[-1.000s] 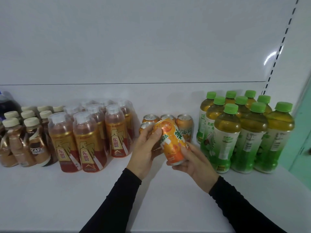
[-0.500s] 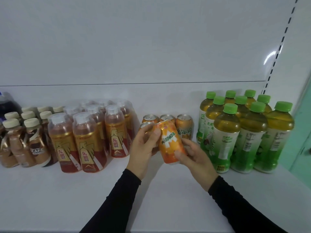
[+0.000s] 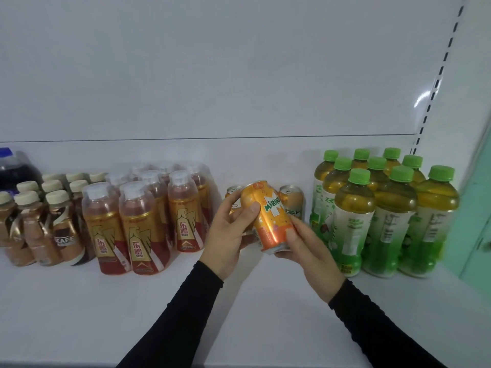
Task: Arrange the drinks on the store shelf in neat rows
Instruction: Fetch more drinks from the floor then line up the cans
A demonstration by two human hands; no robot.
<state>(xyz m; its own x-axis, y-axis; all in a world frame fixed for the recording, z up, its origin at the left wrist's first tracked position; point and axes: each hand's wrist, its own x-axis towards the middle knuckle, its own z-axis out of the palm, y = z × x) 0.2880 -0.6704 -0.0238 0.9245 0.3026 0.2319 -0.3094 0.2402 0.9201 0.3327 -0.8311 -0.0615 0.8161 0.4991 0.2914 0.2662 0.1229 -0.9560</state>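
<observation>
An orange Mirinda can (image 3: 271, 219) is tilted slightly left above the white shelf (image 3: 132, 309), held between both hands. My left hand (image 3: 228, 235) grips its upper left side with the thumb across the front. My right hand (image 3: 310, 251) holds its bottom and right side. Behind it stand more orange cans (image 3: 292, 201), partly hidden by the held can and my left hand.
Green-capped tea bottles (image 3: 382, 216) stand in rows at the right. Shrink-wrapped red-gold drink bottles (image 3: 143, 221) and brown coffee bottles (image 3: 39, 227) fill the left, with a dark large bottle (image 3: 16, 168) behind. A slotted upright (image 3: 435, 83) runs up the right wall.
The can has been turned in my hands so the Mirinda logo faces me, and it stands more upright than before. Both hands stay in nearly the same place.
</observation>
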